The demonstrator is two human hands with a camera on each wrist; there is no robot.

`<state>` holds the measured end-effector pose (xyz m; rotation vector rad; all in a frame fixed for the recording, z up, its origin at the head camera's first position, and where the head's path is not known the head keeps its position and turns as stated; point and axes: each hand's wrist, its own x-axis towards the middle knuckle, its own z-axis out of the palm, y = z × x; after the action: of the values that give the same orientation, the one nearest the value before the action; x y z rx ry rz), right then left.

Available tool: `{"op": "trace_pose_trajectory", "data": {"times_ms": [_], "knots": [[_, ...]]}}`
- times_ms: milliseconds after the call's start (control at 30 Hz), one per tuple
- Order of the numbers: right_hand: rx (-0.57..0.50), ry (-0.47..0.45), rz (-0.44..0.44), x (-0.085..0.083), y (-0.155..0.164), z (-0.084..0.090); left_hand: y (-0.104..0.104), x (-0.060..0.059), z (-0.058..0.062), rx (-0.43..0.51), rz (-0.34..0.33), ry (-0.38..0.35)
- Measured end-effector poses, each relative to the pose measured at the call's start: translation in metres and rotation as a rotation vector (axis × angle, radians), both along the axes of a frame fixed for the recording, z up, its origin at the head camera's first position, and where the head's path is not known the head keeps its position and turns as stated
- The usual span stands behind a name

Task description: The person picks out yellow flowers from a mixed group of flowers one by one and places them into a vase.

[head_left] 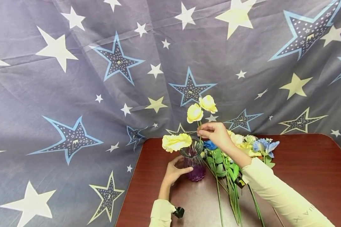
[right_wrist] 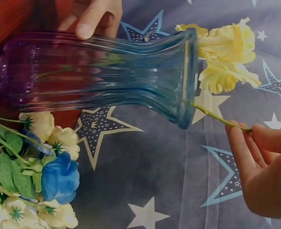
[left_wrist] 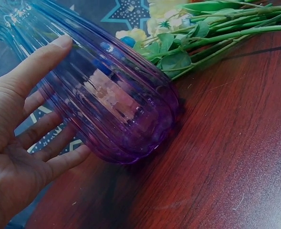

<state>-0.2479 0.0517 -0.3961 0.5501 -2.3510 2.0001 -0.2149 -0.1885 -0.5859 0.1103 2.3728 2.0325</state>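
A ribbed glass vase (head_left: 195, 167), purple at its base and bluish toward its flared rim, stands upright on the table. My left hand (head_left: 174, 171) holds its side, the thumb in front and the other fingers spread around the back. My right hand (head_left: 213, 130) pinches a thin green stem (right_wrist: 212, 114) between thumb and fingertips above the rim. In the right wrist view the stem's lower end is at the vase mouth. Two pale yellow blooms (head_left: 194, 113) top it. A ruffled yellow flower (head_left: 176, 142) leans out over the vase's left rim.
Right of the vase, a pile of artificial flowers lies on the reddish-brown table (head_left: 309, 176), with a blue bloom (right_wrist: 60, 177), pale blooms and long green stems (head_left: 234, 198). Behind the table hangs a grey cloth (head_left: 147, 104) with stars. Dark wrist devices (head_left: 178, 212) sit at both sleeves.
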Motion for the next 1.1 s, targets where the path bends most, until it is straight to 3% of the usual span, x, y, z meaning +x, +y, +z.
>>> {"op": "trace_pose_trajectory", "data": {"times_ms": [433,867,1100], "knots": [[0.136,0.080,-0.006,0.001,-0.004,-0.015,-0.001,0.003,0.000,-0.048,0.022,0.003],[0.261,0.155,-0.030,0.001,-0.011,-0.021,0.000,0.001,0.001,0.015,-0.002,-0.007],[0.299,0.145,-0.051,0.001,-0.014,-0.025,0.000,0.000,-0.001,0.012,-0.007,-0.007]]}}
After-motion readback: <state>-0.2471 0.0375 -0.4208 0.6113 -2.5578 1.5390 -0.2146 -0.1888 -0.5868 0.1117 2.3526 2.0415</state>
